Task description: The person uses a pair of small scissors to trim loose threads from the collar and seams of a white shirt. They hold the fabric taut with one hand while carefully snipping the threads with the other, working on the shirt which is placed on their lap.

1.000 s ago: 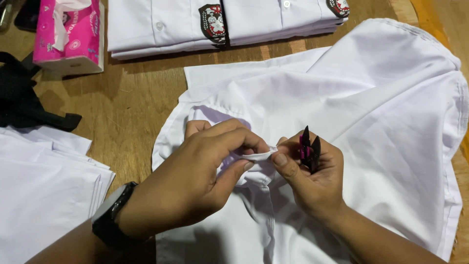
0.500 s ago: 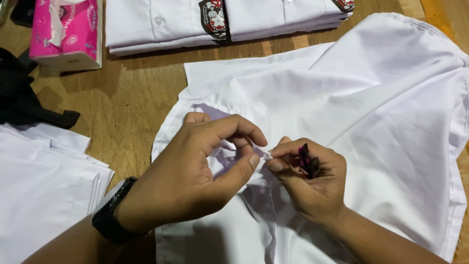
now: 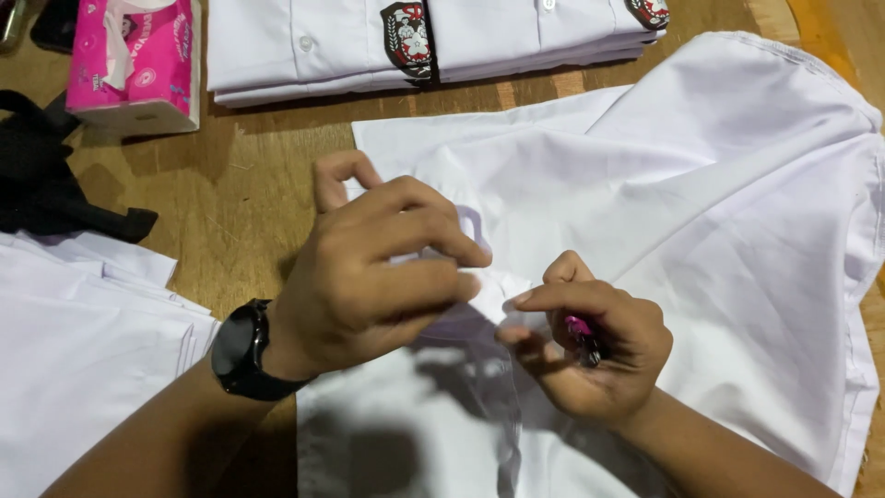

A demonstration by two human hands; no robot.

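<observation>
A white shirt (image 3: 719,203) lies spread on the wooden table (image 3: 240,184). My left hand (image 3: 369,267), with a black watch (image 3: 241,350) on the wrist, pinches a fold of the shirt's fabric near the middle. My right hand (image 3: 590,341) pinches the same fold from the other side, fingertips almost touching the left hand's. A small pink and black tool (image 3: 583,334) is tucked in the right palm; most of it is hidden by the fingers.
A stack of folded white shirts with crest badges (image 3: 406,37) lies along the far edge. A pink tissue box (image 3: 138,60) stands at the far left, beside black cloth (image 3: 46,175). More white folded fabric (image 3: 74,360) lies at the near left.
Both hands have shifted down and slightly right on the shirt. The left hand has closed over the fold, and the tool has sunk deeper into the right palm.
</observation>
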